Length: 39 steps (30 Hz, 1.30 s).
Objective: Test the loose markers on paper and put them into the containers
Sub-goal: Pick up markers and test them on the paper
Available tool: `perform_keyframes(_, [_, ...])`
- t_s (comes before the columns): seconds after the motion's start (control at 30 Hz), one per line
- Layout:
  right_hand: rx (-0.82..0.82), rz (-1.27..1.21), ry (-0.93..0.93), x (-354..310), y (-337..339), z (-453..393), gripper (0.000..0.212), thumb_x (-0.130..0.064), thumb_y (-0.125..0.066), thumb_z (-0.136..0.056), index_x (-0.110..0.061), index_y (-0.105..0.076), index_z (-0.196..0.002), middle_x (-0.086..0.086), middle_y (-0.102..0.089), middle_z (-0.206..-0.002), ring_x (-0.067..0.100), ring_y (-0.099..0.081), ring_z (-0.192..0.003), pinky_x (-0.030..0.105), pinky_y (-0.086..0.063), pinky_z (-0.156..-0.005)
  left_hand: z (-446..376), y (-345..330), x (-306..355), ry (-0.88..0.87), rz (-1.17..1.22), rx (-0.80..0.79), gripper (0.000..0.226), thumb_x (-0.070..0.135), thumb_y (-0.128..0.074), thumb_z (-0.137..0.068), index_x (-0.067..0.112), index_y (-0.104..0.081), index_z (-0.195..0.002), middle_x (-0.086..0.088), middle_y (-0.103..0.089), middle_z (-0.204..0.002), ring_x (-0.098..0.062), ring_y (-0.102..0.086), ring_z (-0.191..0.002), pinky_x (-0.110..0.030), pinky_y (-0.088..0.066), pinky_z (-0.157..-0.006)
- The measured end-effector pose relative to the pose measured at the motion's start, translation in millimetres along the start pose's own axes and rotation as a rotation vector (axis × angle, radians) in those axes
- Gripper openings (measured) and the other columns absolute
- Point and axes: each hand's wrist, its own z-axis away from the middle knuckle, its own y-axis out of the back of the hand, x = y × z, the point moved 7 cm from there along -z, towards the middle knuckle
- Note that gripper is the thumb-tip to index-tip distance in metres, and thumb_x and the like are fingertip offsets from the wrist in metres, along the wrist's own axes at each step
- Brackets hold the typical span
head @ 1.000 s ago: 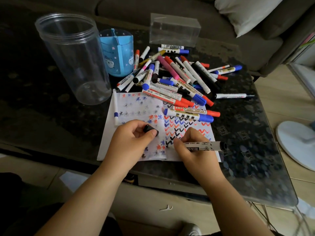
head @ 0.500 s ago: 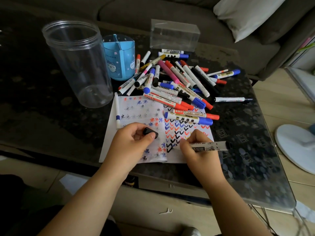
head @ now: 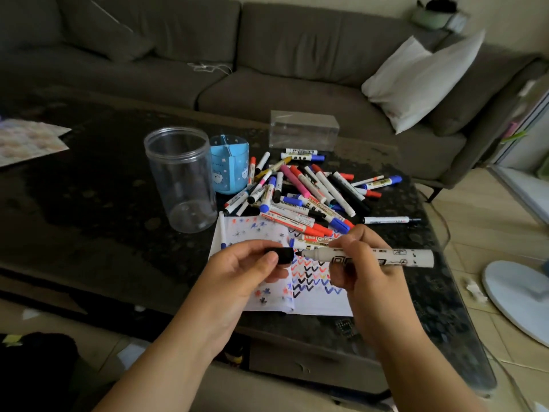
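Observation:
My right hand point(head: 364, 272) grips a white marker point(head: 395, 257) held level above the paper, its tip pointing left. My left hand point(head: 243, 269) pinches the marker's black cap point(head: 282, 254) right at that tip. Below lies the white paper point(head: 315, 301), covered with red, blue and black marks. A pile of loose markers point(head: 309, 191) with red, blue, black and pink caps lies behind the paper. A tall clear jar point(head: 181, 179) and a blue pen holder point(head: 230, 163) stand at the left of the pile. A clear box point(head: 304, 130) sits behind it.
Everything rests on a dark glass table point(head: 98, 203). A grey sofa point(head: 267, 55) with a white pillow point(head: 421, 81) stands behind. A patterned sheet point(head: 26, 141) lies at the table's far left. A white fan base point(head: 520, 295) is on the floor at right.
My right hand lifted the marker off the paper and my left hand brought the black cap up to its tip. The camera has tilted up, showing more sofa.

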Motion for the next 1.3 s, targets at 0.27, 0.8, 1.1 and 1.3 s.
perform_keyframes(0.27, [-0.105,0.054,0.047,-42.4,-16.7,29.9,0.034,-0.01,-0.053,-0.092,-0.011,-0.044,-0.059,0.002,-0.039,-0.043,0.011,-0.035,-0.041,0.015,-0.032,-0.044,47.9,-13.7,40.3,-0.072,-0.234,-0.133,0.016,0.011,-0.059,-0.082,0.011,-0.066,-0.096,-0.007,-0.074,-0.079,-0.014,-0.07,-0.072,-0.016,-0.052,-0.066])
perform_keyframes(0.8, [-0.134,-0.018,0.076,-64.5,-57.7,48.6,0.033,-0.015,-0.055,-0.082,-0.017,-0.038,-0.054,-0.001,-0.032,-0.046,0.012,-0.03,-0.043,0.024,-0.027,-0.043,83.9,-8.2,81.1,-0.313,-0.554,-0.141,0.014,0.029,-0.058,-0.084,0.027,-0.069,-0.091,0.008,-0.066,-0.07,0.001,-0.06,-0.066,-0.012,-0.046,-0.064])
perform_keyframes(1.1, [-0.215,0.13,-0.091,-42.2,-74.1,41.7,0.036,-0.043,-0.055,-0.075,-0.012,-0.065,-0.091,0.0,-0.064,-0.064,0.008,-0.052,-0.056,0.02,-0.046,-0.054,82.5,71.1,77.3,-0.297,-0.642,0.069,0.012,0.02,-0.061,-0.089,0.031,-0.065,-0.089,0.02,-0.065,-0.073,0.006,-0.058,-0.069,-0.014,-0.045,-0.068])
perform_keyframes(1.3, [-0.36,0.306,-0.069,-36.6,-104.3,40.8,0.014,-0.022,-0.054,-0.091,-0.018,-0.068,-0.09,0.0,-0.069,-0.071,0.007,-0.057,-0.058,0.018,-0.049,-0.056,90.5,111.6,76.9,-0.295,-0.622,0.201,0.011,0.02,-0.063,-0.087,0.03,-0.066,-0.089,0.013,-0.063,-0.068,0.0,-0.058,-0.065,-0.014,-0.045,-0.063])
